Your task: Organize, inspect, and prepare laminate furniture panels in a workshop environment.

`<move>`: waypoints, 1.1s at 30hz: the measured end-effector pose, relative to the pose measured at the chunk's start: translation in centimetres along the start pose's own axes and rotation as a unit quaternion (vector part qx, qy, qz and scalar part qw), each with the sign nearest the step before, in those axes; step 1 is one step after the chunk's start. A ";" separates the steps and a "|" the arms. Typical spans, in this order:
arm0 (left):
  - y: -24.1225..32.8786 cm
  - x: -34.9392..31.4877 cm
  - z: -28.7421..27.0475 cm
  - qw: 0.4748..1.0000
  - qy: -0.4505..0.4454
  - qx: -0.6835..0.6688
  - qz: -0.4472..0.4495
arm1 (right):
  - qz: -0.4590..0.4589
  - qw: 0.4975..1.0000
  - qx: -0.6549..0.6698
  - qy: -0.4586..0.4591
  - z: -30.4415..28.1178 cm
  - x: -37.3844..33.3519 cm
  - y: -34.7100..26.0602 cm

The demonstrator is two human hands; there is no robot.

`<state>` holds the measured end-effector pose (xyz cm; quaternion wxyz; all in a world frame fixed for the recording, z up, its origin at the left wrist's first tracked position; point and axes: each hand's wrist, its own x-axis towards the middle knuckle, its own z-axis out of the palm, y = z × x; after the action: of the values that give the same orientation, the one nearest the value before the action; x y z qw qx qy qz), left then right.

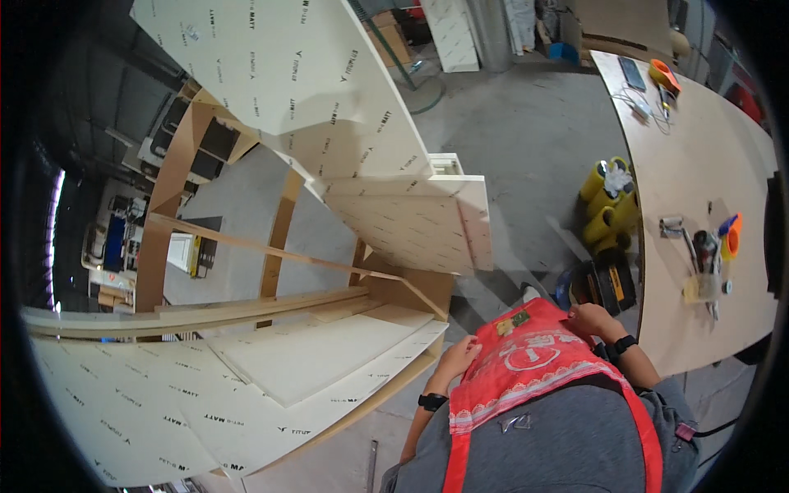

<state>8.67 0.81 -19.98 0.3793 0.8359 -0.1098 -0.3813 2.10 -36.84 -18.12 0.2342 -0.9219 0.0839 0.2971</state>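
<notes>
My left hand (459, 358) is beside the left edge of a red apron (530, 349) with white lace trim, its fingers loosely bent and apart, with nothing visible in them. On the apron's right edge, my right hand (593, 321) has its fingers curled in; whatever may be inside them is hidden. Both wrists carry a black band. To my left lie white printed boards (329, 361), stacked on a wooden frame (394, 300). Ahead, a large white printed panel (329, 90) leans over further boards (411, 218).
A wooden-topped table (682, 181) on my right bears a phone (632, 74), orange tape dispensers (664, 76) and small tools (703, 246). Yellow rolls (606, 201) and a black box-like item (615, 279) stand on the floor beside it. Cardboard (390, 37) is far ahead.
</notes>
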 end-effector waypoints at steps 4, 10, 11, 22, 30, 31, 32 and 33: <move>0.3 0.1 0.6 0.999 -0.027 0.018 0.025 | 0.049 0.998 0.044 -0.010 1.0 -4.9 0.0; 1.2 4.3 -2.4 0.998 -0.047 0.027 0.042 | 0.102 0.991 0.090 0.017 3.0 -5.2 1.4; 1.7 5.0 -3.0 0.997 -0.051 0.029 0.043 | 0.101 0.988 0.106 0.038 3.4 -5.1 1.6; 10.0 19.6 -13.3 0.952 0.203 0.195 0.119 | -0.021 0.997 0.055 0.040 -7.4 9.2 4.8; 13.8 28.0 -16.7 0.930 0.156 0.329 -0.045 | -0.121 0.991 0.046 0.028 -17.7 19.3 3.9; 14.4 28.5 -16.7 0.919 0.163 0.353 -0.056 | -0.122 0.991 0.047 0.019 -18.6 20.5 3.9; 14.6 28.3 -16.7 0.908 0.170 0.376 -0.072 | -0.136 0.990 0.040 0.000 -19.9 21.4 3.1; 14.8 28.4 -16.7 0.909 0.169 0.372 -0.082 | -0.149 0.988 0.031 -0.016 -21.0 22.3 2.7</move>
<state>41.72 -13.59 -18.01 0.0211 0.9743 -0.1087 -0.1962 30.03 -49.68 -17.24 0.3059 -0.9114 -0.0492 0.2707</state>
